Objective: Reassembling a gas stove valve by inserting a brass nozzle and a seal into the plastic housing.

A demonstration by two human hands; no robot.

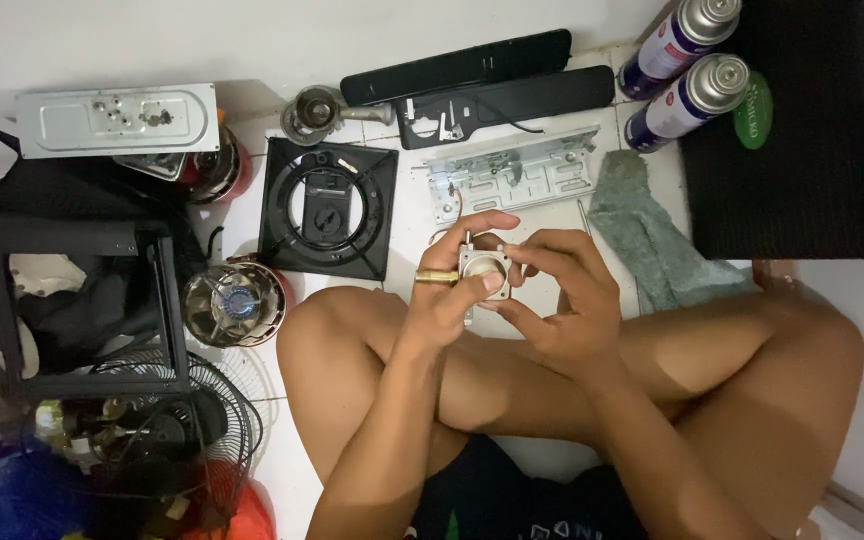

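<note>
Both hands grip a small metal valve (480,268) above the knees, the left hand (449,290) pinching its brass-tipped side, the right hand (564,290) closed on its other edge.

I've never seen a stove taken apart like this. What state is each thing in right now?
Left hand: closed around the valve part.
Right hand: fingers on the valve part.
Valve part: held up off the floor, brass end pointing left.
Black burner plate: flat on the floor.
Silver bracket: flat on the floor.
Two gas cans: lying on their sides.
Grey cloth: crumpled.
</note>
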